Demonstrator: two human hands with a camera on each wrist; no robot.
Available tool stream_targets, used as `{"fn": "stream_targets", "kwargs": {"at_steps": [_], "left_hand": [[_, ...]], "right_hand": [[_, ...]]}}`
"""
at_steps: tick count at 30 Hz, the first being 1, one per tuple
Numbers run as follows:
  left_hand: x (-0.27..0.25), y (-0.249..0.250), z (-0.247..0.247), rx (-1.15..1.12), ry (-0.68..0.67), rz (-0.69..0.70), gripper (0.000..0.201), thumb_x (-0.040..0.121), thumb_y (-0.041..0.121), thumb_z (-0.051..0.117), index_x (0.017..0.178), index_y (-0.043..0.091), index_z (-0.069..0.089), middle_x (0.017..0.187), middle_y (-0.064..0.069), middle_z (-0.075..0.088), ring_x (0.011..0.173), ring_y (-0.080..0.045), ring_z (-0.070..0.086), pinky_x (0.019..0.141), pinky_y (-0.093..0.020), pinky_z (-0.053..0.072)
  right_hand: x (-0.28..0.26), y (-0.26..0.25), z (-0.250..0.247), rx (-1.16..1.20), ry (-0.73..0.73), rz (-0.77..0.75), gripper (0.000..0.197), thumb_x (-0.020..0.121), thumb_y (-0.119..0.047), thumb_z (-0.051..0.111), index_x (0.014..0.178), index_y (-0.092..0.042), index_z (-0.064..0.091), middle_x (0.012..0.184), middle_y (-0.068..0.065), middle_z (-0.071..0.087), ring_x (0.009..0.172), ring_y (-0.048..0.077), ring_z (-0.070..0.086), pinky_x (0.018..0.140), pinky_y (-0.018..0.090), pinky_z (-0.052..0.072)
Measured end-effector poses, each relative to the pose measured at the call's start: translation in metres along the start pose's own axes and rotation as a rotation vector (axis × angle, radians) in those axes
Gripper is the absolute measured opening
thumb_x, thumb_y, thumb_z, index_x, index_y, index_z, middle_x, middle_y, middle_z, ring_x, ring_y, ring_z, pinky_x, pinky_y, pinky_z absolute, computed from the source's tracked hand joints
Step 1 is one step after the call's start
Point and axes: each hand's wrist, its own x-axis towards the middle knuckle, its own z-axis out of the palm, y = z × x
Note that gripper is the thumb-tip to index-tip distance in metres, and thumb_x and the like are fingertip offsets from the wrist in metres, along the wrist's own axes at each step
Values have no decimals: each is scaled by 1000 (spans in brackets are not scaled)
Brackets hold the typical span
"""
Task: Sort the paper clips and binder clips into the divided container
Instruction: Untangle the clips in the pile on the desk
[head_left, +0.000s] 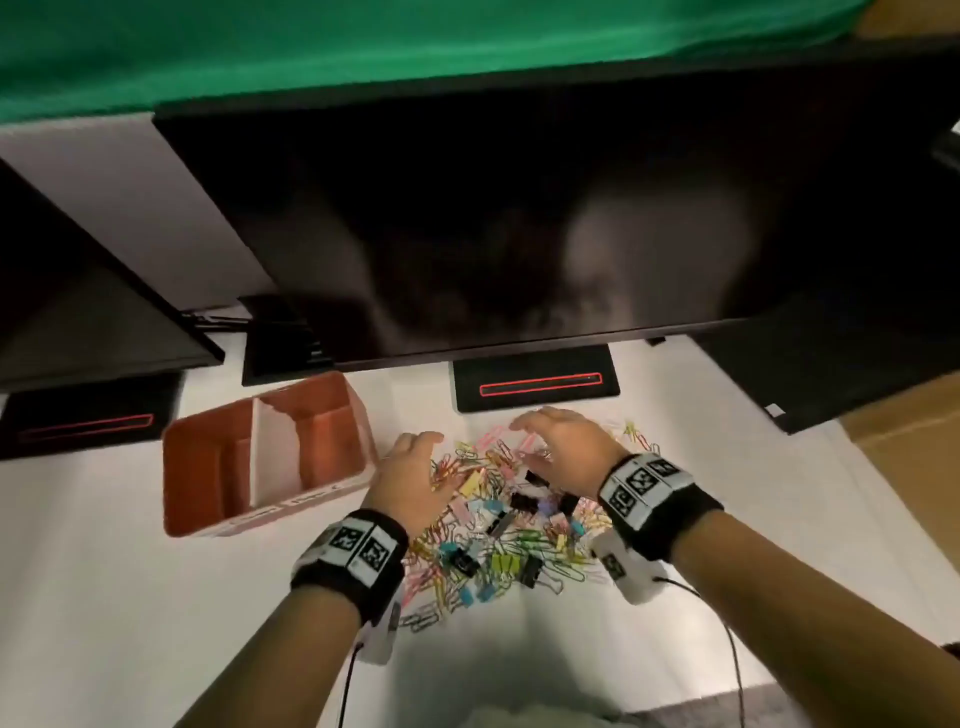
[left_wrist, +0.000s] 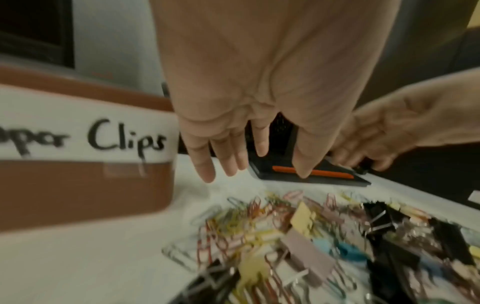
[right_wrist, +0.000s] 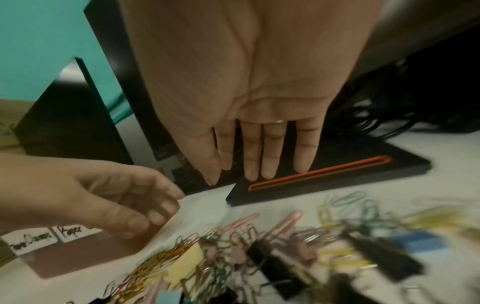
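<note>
Coloured paper clips (head_left: 470, 460) and binder clips (head_left: 522, 501) lie mixed in 1 heap on the white table (head_left: 130, 597), just right of the brown divided container (head_left: 208, 522). Left hand (head_left: 410, 480) and right hand (head_left: 558, 449) hover over it, fingers loosely spread, holding nothing.

Dim, motion-blurred (wrist views worst)

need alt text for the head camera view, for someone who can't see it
Two bare hands, left hand and right hand, hover open and empty over a mixed pile of clips on a white table. A brown divided container stands left of the pile, nothing visible in it. A dark monitor fills the background.
</note>
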Motion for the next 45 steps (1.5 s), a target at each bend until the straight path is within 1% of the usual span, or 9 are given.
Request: {"fn": "stream_targets", "kwargs": {"at_steps": [7,14,19,25,31,35,39,42,45], "left_hand": [[14,-22,35,67,-6,-111,57,79,18,66,129,18,38,127,-4,40,117,-25,45,99,-41,43],[18,-36,34,-7,-21,-24,19,83,11,61,101,8,59,102,-10,59,96,-28,54,81,-34,43],[18,-40,31,-19,-10,7,12,85,14,60,94,7,62,94,-11,61,90,-28,55,73,-31,38],[-5,-31,5,-118,73,139,8,83,14,64,91,11,65,85,-6,63,77,-19,56,72,-33,48],[-36,-36,-60,-290,303,60,5,81,15,67,84,18,64,76,5,64,67,-5,59,62,-9,42],[-34,-59,-98,-345,433,-48,8,78,11,69,83,16,65,73,3,64,63,-7,56,68,-17,45],[-27,-76,-109,-264,357,-171,20,78,18,71,97,12,65,89,-1,65,78,-7,59,79,-15,44],[-34,-81,-109,-214,308,-131,34,80,20,69,112,9,62,110,-8,64,100,-19,60,95,-34,47],[-53,-82,-107,-216,378,-22,28,83,20,66,110,15,63,107,0,61,96,-13,60,88,-25,47]], "right_hand": [[66,-14,35,-112,-227,-43,52,84,-5,49,133,-21,45,139,3,41,126,26,41,107,41,37],[71,-10,57,-47,-161,-9,24,86,-13,54,109,-16,61,115,6,60,108,26,54,92,37,46],[66,-8,56,-78,-198,0,19,89,-19,50,100,-17,66,107,4,66,101,25,59,91,38,48],[38,-13,45,45,-5,-28,15,89,-27,58,98,-19,67,101,0,69,91,19,63,84,35,51],[24,-62,19,250,185,-167,13,86,-19,64,96,-14,70,95,2,68,77,12,62,75,24,50],[48,-115,12,288,248,-291,10,86,-17,63,94,-16,70,92,0,66,73,6,53,73,21,45],[81,-158,23,271,182,-265,14,87,-20,62,99,-16,67,99,1,66,78,8,53,76,22,46],[88,-173,35,264,125,-243,24,85,-28,64,106,-16,64,101,2,67,88,13,60,83,25,49],[77,-160,36,262,209,-234,25,87,-34,59,107,-20,63,108,-1,63,99,15,58,86,29,48]]}}
